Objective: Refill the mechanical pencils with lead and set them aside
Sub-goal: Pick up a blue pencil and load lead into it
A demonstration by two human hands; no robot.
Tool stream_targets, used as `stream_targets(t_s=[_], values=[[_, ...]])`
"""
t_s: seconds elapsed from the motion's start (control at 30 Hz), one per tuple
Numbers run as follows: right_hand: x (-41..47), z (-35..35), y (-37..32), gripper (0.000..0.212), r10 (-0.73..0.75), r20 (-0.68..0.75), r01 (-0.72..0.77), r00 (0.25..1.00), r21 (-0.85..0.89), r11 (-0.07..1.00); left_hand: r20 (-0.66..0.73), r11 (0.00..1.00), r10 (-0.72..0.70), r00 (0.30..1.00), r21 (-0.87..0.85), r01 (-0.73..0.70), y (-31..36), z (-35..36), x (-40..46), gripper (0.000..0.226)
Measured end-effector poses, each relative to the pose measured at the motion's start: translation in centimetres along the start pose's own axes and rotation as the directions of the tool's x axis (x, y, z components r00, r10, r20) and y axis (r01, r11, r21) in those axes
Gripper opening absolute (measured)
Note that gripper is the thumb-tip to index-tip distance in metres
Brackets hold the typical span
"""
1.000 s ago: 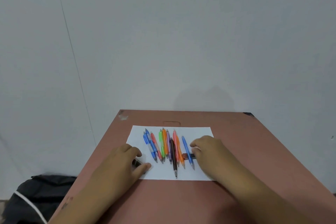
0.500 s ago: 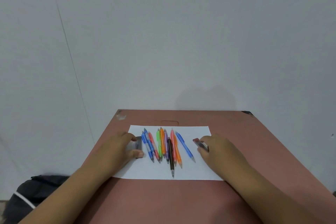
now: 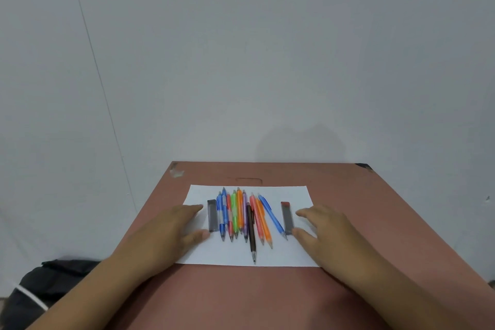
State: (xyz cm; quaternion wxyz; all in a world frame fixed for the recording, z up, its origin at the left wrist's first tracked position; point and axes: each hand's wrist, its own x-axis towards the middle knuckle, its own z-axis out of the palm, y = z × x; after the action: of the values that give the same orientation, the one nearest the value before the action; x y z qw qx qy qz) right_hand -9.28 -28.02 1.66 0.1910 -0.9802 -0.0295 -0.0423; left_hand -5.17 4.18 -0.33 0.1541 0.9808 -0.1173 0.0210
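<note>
The left hand (image 3: pixel 171 230) and the right hand (image 3: pixel 325 228) lie open on the paper (image 3: pixel 281 256), holding nothing, each beside a lead case (image 3: pixel 212 215) (image 3: pixel 287 218). Between them the mechanical pencils (image 3: pixel 241 214) lie in a row on the desk (image 3: pixel 241 297); refilling seems not yet begun.

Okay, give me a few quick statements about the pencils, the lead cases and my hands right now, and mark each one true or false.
1. The mechanical pencils lie on a white sheet of paper. True.
2. The left hand holds a pencil. False: it holds nothing, its fingers relaxed beside the left lead case.
3. A lead case lies on each side of the pencil row. True; the right lead case has a red end.
4. The black pencil lies leftmost. False: it lies near the middle.
5. The right hand grips its case. False: it is open beside it.
</note>
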Motion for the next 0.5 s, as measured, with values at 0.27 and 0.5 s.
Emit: stream_targets(t_s=[0.27,0.5], values=[[-2.9,-1.1,1.8,0.061,0.007,0.207,0.03,0.978,-0.176,0.984,-0.006,0.998,0.058,0.998,0.008,-0.058,-1.0,0.4,-2.2,0.074],[-1.0,-0.7,2.0,0.059,0.024,0.191,0.018,0.981,-0.216,0.976,0.011,0.999,0.045,0.999,0.016,-0.045,-1.0,0.6,-0.4,0.075]])
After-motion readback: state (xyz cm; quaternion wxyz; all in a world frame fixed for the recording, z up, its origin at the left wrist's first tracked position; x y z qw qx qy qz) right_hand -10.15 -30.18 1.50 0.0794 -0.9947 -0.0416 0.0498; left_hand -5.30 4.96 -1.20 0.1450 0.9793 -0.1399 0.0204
